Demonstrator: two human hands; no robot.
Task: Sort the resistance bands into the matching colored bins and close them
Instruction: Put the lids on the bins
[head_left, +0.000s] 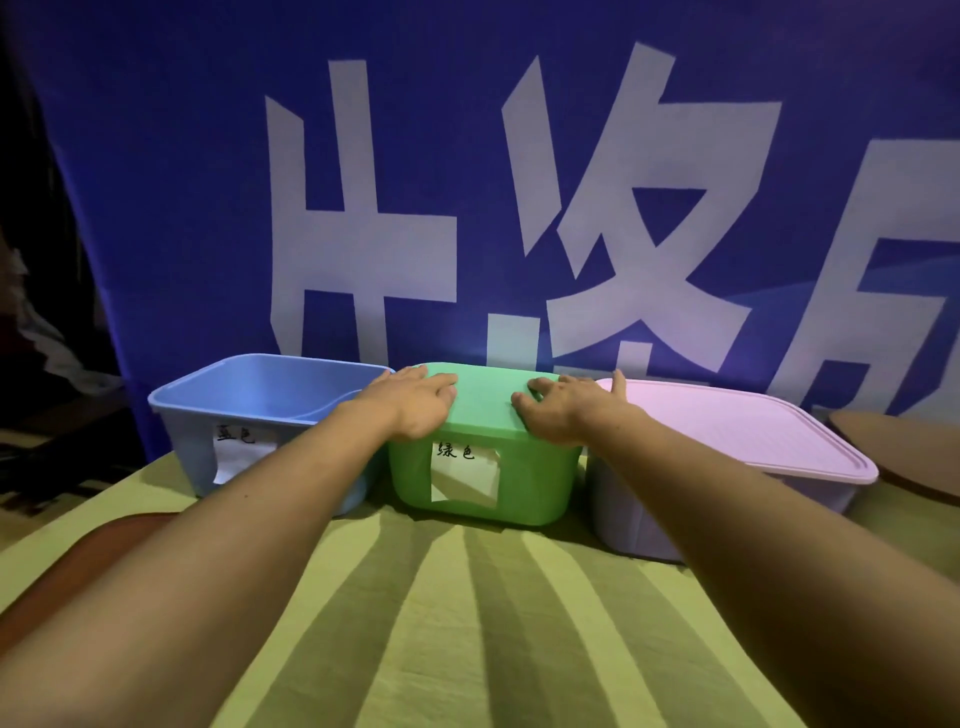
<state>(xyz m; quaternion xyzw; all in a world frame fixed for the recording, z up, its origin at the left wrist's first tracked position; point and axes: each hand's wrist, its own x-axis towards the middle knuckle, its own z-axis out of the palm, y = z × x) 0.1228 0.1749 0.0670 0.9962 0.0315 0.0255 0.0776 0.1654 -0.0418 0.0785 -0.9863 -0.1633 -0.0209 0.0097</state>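
Two bare forearms reach away from the camera across a counter (467, 623) covered in a yellow-green striped cloth, converging on the middle of three plastic bins. The left hand (415, 405) lies palm down on the left part of the flat green plastic lid (488, 402), its fingers straight and spread loosely over the lid's surface. The right hand (558, 410) rests palm down on the right part of the same lid, fingers slightly bent at the knuckles and pointing left, thumb lifted towards the neighbouring bin. The hands are apart, with a bare strip of lid between them, and both press on it rather than grip it.

The lid sits on the green rectangular plastic bin (524, 488), which carries a white paper label (465, 467) with handwritten characters on its near wall. Just left stands an open blue plastic bin (270, 405) with its own label, partly hidden by the left forearm. Just right stands a pale pink plastic bin (639, 519) covered by a ribbed pink lid (753, 431). No resistance bands can be seen. Behind hangs a blue banner (156, 182) with large white characters.
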